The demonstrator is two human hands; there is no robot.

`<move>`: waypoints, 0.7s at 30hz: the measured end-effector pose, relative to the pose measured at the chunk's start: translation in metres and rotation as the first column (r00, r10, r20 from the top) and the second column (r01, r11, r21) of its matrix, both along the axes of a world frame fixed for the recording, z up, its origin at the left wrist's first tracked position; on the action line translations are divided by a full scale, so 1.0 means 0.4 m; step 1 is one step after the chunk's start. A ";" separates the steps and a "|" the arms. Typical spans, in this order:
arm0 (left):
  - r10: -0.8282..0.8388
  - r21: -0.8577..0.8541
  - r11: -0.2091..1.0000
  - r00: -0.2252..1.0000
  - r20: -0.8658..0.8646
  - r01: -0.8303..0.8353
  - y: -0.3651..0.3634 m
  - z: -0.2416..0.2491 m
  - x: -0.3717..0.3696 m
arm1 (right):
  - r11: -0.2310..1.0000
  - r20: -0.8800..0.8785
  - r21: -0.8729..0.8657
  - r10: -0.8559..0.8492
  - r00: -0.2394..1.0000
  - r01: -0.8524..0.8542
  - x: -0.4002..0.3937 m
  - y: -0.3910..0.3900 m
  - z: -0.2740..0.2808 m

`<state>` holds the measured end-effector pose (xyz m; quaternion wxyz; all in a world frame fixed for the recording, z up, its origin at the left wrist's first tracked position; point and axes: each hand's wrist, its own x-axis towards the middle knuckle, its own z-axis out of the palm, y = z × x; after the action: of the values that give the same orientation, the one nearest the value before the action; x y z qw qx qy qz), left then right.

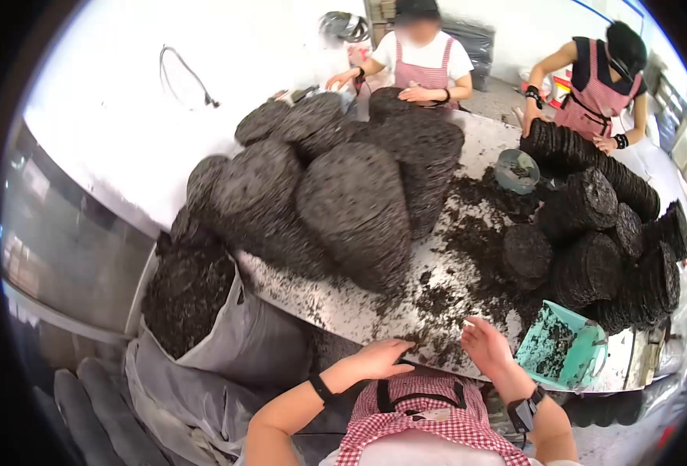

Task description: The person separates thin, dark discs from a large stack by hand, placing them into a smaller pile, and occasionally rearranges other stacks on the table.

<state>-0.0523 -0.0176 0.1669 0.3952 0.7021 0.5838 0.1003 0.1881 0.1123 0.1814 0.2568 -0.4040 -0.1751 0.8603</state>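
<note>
My left hand (380, 359) is at the table's near edge, just above the checked apron, its fingers apart and nothing in it. To the right, my right hand (485, 342) is raised over the near edge with spread fingers, also holding nothing. Dark crumbs (436, 299) lie scattered on the white table (320, 309) in front of both hands. A tall stack of dark round sheets (355, 210) stands beyond my left hand. Close to the right of my right hand sits a teal scoop-like container (562, 346) with dark bits in it.
More dark stacks stand at the left; rolled or stacked ones (592, 264) lie at the right. A clear bowl (516, 171) sits mid-table. An open sack (242, 318) of dark material is at the near left. Two people in checked aprons handle dark sheets across the table.
</note>
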 end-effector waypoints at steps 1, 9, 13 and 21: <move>0.038 -0.019 0.999 0.999 0.033 -0.038 -0.061 -0.036 -0.027 | 0.988 0.050 0.130 0.079 0.996 -0.085 -0.053 -0.014 0.042; 0.405 -0.011 0.912 0.896 0.183 -0.410 -0.226 -0.082 -0.163 | -0.401 0.367 0.765 -0.370 0.853 -0.503 -0.490 0.011 0.346; 0.644 0.026 0.740 0.719 0.261 -0.672 -0.144 -0.126 -0.221 | -0.463 0.320 0.541 -0.659 0.681 -0.702 -0.634 0.121 0.285; 0.559 -0.786 0.245 -0.580 0.592 -0.567 0.145 -0.178 -0.377 | -0.416 0.413 0.696 -0.436 0.800 -0.586 -0.471 0.058 0.168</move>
<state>-0.2031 0.0403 0.0956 0.4923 -0.1003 0.4450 0.7414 -0.0004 0.1353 0.2488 0.3272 -0.2129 -0.9107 0.1354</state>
